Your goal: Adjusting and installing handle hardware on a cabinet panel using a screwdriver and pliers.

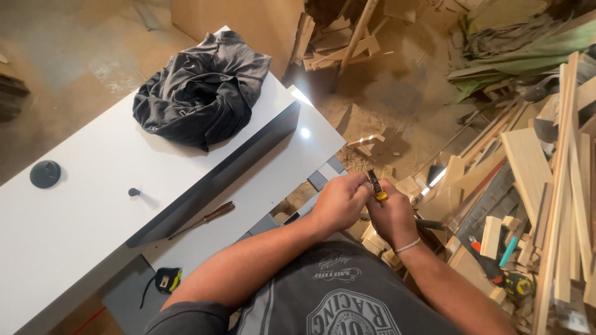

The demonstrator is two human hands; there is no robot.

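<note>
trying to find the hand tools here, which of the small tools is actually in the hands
The yellow-and-black tool, gripped between the left hand and right hand. The brown-handled screwdriver lies untouched on the white panel, and the tape measure sits lower down.

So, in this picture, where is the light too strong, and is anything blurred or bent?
Head view: a bright glare spot sits on the glossy white panel; the dark cloth and both hands, left hand and right hand, look sharp; the wood strips at the right edge curve from wide-lens distortion.
</note>
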